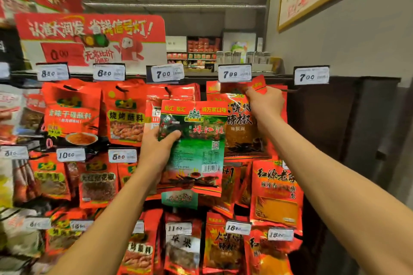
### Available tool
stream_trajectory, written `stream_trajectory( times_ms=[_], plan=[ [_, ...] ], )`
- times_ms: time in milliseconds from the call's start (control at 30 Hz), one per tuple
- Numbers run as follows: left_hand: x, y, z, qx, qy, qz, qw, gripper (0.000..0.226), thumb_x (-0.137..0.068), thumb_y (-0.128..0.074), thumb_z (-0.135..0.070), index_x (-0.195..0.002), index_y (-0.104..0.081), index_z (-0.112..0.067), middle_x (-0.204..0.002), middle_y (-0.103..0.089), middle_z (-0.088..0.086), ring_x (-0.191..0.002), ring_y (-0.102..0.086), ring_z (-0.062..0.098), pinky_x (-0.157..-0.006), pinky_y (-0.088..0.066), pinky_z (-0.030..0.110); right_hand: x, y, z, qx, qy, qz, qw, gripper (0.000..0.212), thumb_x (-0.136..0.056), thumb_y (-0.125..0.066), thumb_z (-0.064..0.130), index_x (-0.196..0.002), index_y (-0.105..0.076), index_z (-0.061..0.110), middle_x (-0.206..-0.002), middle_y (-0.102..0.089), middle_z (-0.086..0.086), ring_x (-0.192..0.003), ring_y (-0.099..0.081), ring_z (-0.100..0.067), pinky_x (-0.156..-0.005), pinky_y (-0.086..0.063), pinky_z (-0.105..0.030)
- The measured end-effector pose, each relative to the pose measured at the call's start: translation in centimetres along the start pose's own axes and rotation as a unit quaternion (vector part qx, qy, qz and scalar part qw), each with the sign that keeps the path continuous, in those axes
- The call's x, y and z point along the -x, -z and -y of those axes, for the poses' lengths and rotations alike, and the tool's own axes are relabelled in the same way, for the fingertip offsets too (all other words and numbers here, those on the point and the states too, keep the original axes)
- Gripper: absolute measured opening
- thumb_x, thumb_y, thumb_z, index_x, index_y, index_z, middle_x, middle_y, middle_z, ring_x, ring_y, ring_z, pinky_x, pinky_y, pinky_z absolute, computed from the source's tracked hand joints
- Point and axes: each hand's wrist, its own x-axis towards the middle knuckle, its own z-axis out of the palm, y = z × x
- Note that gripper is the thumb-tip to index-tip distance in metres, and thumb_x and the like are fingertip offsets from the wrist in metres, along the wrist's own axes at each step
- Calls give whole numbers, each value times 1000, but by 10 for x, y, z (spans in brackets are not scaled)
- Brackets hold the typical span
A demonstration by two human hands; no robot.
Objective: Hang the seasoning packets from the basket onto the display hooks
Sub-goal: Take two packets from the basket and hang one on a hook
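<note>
My left hand [157,152] grips a red and green seasoning packet [196,147] by its left edge and holds it up in front of the display, its printed back facing me. My right hand [264,101] reaches higher and pinches the top of a red chili packet [240,123] that hangs under the 7.99 price tag [234,73]. The hook itself is hidden behind the tag and my fingers. The basket is out of view.
Rows of red seasoning packets [73,109] hang on hooks with white price tags [166,73] above them. A bare hook [290,90] sticks out under the 7.00 tag [311,76] at the far right, next to a dark cabinet [357,123]. A red promotional sign [89,38] stands above.
</note>
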Motion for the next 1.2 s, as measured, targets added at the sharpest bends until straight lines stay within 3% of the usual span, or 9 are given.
stream_trajectory(
  times_ms=[100, 267, 467, 567, 700, 867, 967, 1033, 1200],
  plan=[
    [-1, -4, -2, -3, 1, -4, 1000, 4, -87, -76, -23, -90, -73, -24, -90, -79, -3, -92, -74, 26, -86, -58, 46, -4, -3, 0, 34, 19, -11, 999, 34, -83, -74, 37, -61, -68, 11, -62, -66, 3, -64, -60, -19, -60, -44, -38],
    [-1, -8, -1, -5, -1, 10, 1000, 13, -88, -75, -22, -100, -71, -20, -99, -77, 2, -96, -73, 26, -90, -58, 48, -5, -6, -4, 48, 5, -21, 999, 38, -83, -77, 37, -54, -62, 18, -56, -62, 10, -53, -54, -9, -51, -38, -31],
    [-1, -10, 5, 7, 0, 33, 999, 14, -89, -75, -25, -102, -71, -25, -98, -78, -5, -96, -73, 18, -86, -57, 40, -4, -6, -5, 66, 3, -14, 998, 35, -85, -75, 37, -63, -68, 11, -63, -67, 4, -61, -60, -17, -52, -40, -31],
    [-3, -11, 7, 7, -2, 34, 999, 20, -89, -75, -26, -108, -70, -23, -102, -77, -4, -97, -73, 17, -87, -57, 40, -2, -6, -6, 65, 3, -11, 998, 36, -87, -73, 34, -57, -62, 15, -63, -66, 2, -60, -57, -18, -53, -38, -32],
    [-5, -10, 6, 8, -5, 38, 999, 16, -89, -75, -27, -104, -69, -28, -98, -77, -12, -92, -72, 7, -79, -52, 29, 2, -5, -4, 63, 0, -9, 998, 36, -87, -71, 32, -56, -60, 18, -64, -67, -1, -60, -59, -19, -56, -43, -35],
    [-8, -10, 7, 5, -5, 41, 999, 27, -89, -75, -29, -114, -67, -22, -108, -75, -5, -104, -70, 17, -86, -53, 33, 5, -4, 2, 75, 3, -13, 997, 34, -87, -70, 33, -70, -70, 4, -73, -72, -7, -76, -69, -29, -70, -55, -48],
    [-6, -9, 2, 11, 0, 43, 999, 54, -88, -76, -35, -135, -58, -16, -131, -66, 3, -121, -62, 24, -105, -48, 48, 2, -7, 9, 80, 5, -21, 997, 33, -85, -73, 34, -65, -69, 8, -68, -70, -2, -75, -69, -26, -66, -55, -44],
    [-7, -8, 1, 11, -1, 43, 999, 63, -87, -76, -36, -141, -52, -13, -136, -63, 4, -124, -60, 25, -109, -46, 51, 0, -8, 12, 79, 0, -24, 997, 36, -84, -76, 36, -58, -66, 13, -65, -68, 2, -73, -69, -24, -66, -53, -42],
    [-11, -4, 5, 5, -3, 40, 999, 21, -89, -75, -25, -109, -70, -23, -103, -77, -5, -102, -71, 20, -89, -56, 37, 0, -5, 8, 94, -7, -21, 995, 34, -83, -76, 36, -65, -70, 8, -68, -70, -2, -72, -70, -26, -69, -57, -46]
  ],
)
